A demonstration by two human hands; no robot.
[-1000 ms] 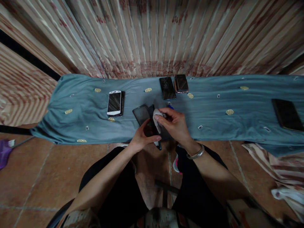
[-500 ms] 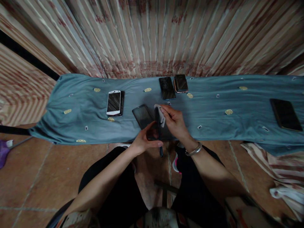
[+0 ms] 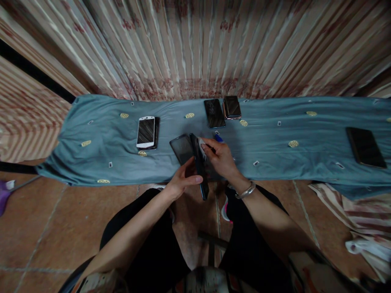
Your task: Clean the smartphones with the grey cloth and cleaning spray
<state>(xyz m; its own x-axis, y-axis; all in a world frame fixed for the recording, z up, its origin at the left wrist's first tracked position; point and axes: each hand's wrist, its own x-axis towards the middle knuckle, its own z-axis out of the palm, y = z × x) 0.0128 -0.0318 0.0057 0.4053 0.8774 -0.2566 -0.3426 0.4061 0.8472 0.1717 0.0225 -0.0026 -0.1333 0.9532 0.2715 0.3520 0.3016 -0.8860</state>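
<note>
My left hand (image 3: 180, 181) grips a dark smartphone (image 3: 200, 173) by its side, thumb on the near face. The phone is tilted up on edge over the table's front edge. My right hand (image 3: 222, 158) pinches a pale grey cloth (image 3: 201, 149) against the phone's right face, near its upper end. Beneath and left of the held phone, another smartphone (image 3: 180, 146) lies on the tablecloth, partly hidden by it. A small blue object (image 3: 218, 138), its kind unclear, shows just past my right hand's knuckles.
A blue-green tablecloth (image 3: 269, 158) covers the long narrow table. A white phone (image 3: 146, 132) rests on a dark one at left. At the back lie a cracked phone (image 3: 214, 113) and a small stack of phones (image 3: 232, 107). A dark tablet-like device (image 3: 365, 147) lies far right. Curtains hang behind.
The held phone has turned and shifted slightly left, showing more of its side. My right hand has moved a little left and down with the cloth. The blue object has come into sight.
</note>
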